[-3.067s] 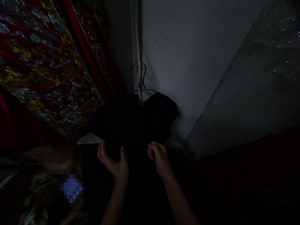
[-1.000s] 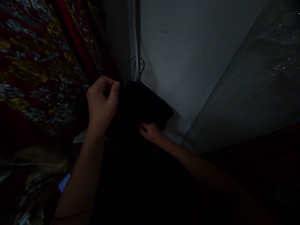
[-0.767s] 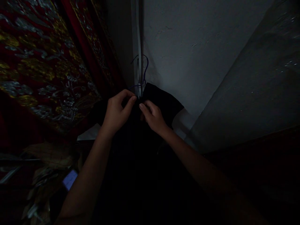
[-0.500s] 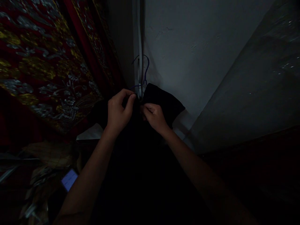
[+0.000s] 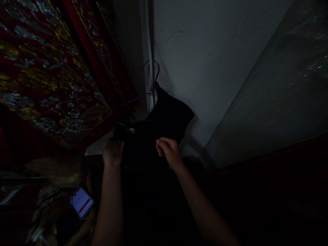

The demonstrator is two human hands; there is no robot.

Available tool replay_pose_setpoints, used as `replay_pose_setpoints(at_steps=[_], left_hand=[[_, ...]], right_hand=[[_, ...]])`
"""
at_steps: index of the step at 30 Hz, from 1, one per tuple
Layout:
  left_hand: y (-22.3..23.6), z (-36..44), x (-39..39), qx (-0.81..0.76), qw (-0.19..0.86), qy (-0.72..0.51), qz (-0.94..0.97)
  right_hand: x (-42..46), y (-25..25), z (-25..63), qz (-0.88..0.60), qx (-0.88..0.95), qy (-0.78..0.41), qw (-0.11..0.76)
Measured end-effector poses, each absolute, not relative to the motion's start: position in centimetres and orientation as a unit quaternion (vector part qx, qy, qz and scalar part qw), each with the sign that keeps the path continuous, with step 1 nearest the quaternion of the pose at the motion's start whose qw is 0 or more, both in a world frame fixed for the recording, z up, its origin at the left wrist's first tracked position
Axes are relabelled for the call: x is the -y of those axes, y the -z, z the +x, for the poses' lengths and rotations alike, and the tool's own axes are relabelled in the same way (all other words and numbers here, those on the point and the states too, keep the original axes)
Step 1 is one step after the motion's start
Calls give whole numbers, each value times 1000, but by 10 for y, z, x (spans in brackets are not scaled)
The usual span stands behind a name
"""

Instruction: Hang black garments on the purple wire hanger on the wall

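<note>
No readable text; phone screen (image 5: pixel 83 203) too blurred

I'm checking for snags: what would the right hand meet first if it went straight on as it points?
The right hand would probably meet the black garment first; whether they already touch is too dark to tell.

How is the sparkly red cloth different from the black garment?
The red cloth has gold and silver patterns; the black garment looks plain. The red cloth's front is spread flat-looking; the black garment droops, one side off its hanger. Both are fabric.
</note>
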State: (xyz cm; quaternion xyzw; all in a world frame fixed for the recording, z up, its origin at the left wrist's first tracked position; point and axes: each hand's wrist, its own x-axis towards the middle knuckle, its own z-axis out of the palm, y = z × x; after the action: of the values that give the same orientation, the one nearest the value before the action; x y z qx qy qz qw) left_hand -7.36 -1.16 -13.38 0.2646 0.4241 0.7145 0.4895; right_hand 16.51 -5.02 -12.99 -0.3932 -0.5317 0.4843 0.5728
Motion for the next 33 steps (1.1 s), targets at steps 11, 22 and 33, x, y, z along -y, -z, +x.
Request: replay_pose_setpoints(at_steps=[11,22,33], left_hand=[[106,24,59,-341,486,-642,485],[116,5,60,-359,478,-392,700],[115,-53,59,-461,401,-250,751]], right_hand=[[76,144,188,-427,567,-363,604],[44,73,215,-386,705,-464,371],[-36,81,213,-445,646,-337,521]])
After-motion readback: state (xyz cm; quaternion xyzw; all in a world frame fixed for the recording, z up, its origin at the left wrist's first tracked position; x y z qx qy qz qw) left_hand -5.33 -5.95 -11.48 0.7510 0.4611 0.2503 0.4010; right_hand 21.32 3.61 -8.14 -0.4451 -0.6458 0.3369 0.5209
